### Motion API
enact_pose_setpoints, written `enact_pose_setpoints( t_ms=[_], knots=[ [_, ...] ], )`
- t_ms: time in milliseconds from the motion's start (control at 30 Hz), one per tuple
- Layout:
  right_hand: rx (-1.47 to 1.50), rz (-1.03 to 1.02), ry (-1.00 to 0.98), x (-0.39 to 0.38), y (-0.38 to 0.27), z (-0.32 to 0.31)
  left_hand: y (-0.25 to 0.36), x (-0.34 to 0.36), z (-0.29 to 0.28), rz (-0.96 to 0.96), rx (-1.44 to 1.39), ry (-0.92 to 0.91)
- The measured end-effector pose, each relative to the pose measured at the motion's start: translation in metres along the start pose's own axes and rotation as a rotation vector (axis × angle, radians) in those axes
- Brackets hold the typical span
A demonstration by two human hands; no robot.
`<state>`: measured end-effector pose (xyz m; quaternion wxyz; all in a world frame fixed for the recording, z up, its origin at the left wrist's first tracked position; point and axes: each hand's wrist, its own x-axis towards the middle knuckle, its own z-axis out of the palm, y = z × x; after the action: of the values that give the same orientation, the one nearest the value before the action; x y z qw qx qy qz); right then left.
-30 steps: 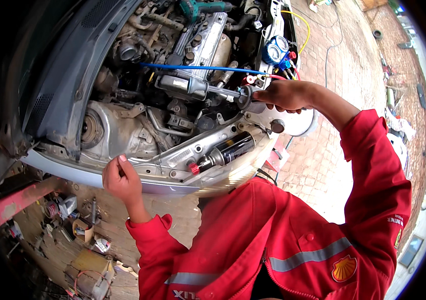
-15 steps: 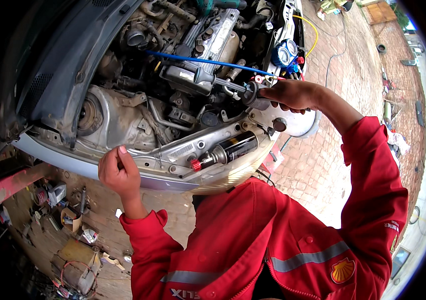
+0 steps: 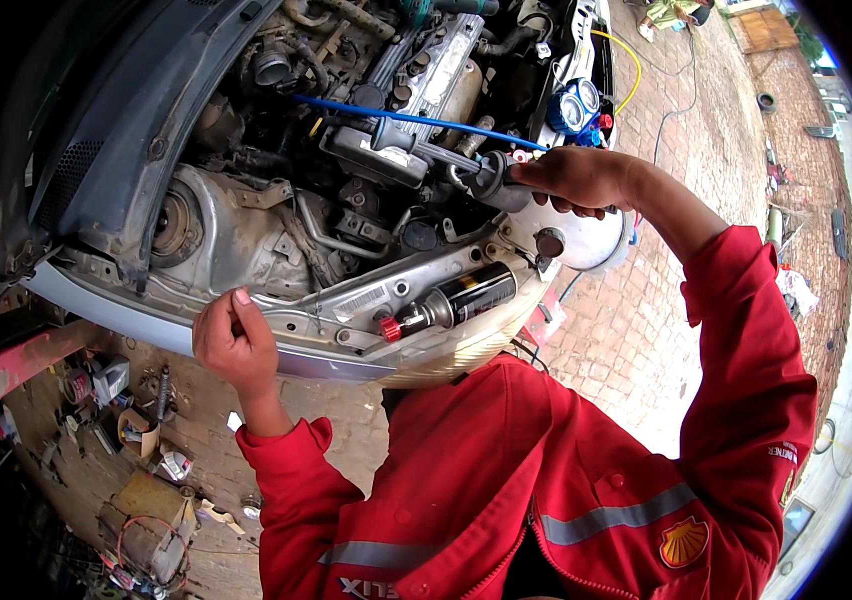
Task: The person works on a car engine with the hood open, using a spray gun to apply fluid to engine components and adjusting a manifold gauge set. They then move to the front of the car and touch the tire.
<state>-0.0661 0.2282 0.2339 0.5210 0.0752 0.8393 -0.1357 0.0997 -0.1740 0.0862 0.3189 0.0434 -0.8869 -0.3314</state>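
Note:
My right hand point(image 3: 578, 182) is closed round the end of a grey cylindrical hand tool point(image 3: 498, 182). The tool looks like a hand pump, with rods and a T-shaped end pointing left over the engine point(image 3: 436, 75); the gripped part is hidden by my fingers. Just below that hand is a white rounded tank point(image 3: 596, 240) with a dark cap. My left hand point(image 3: 236, 345) hovers by the fender edge with curled fingers and raised thumb, nothing visible in it. Between the hands a black spray can point(image 3: 461, 300) with a red cap lies on the car's front edge.
A blue gauge set point(image 3: 574, 105) rests at the right of the engine bay; a blue hose point(image 3: 426, 120) crosses the engine. The raised hood point(image 3: 136, 130) stands at left. Boxes and loose parts point(image 3: 136, 430) lie on the brick ground at lower left.
The grey tool has shifted slightly left and away from me, with my right hand still gripping it. My left hand has barely moved.

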Motion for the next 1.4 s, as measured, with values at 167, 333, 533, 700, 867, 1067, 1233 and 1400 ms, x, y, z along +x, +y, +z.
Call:
enact_pose_setpoints(
  t_ms=[167, 333, 533, 700, 867, 1067, 1233, 1400],
  knots=[
    [0.022, -0.004, 0.023, -0.003, -0.010, -0.007, 0.000, 0.000, -0.001, -0.001, 0.011, -0.003],
    [0.039, -0.009, 0.032, 0.000, -0.014, -0.017, -0.001, -0.001, -0.001, -0.001, 0.026, -0.006],
    [0.093, -0.001, 0.067, 0.005, -0.005, -0.027, 0.002, 0.001, -0.001, -0.004, 0.012, -0.013],
    [0.098, 0.013, 0.083, 0.006, -0.001, -0.032, 0.002, 0.001, -0.001, -0.015, 0.022, -0.019],
    [0.069, 0.025, 0.077, 0.000, 0.000, -0.030, 0.002, 0.002, 0.000, -0.016, 0.032, -0.027],
    [0.062, -0.021, 0.014, -0.005, 0.002, -0.018, 0.002, 0.001, 0.000, -0.029, 0.043, -0.024],
    [0.049, -0.037, -0.041, -0.009, 0.008, -0.006, 0.001, 0.001, 0.000, -0.019, 0.048, -0.024],
    [0.033, 0.000, -0.046, -0.019, 0.011, 0.001, 0.002, 0.001, 0.001, -0.018, 0.059, -0.023]
  ],
)
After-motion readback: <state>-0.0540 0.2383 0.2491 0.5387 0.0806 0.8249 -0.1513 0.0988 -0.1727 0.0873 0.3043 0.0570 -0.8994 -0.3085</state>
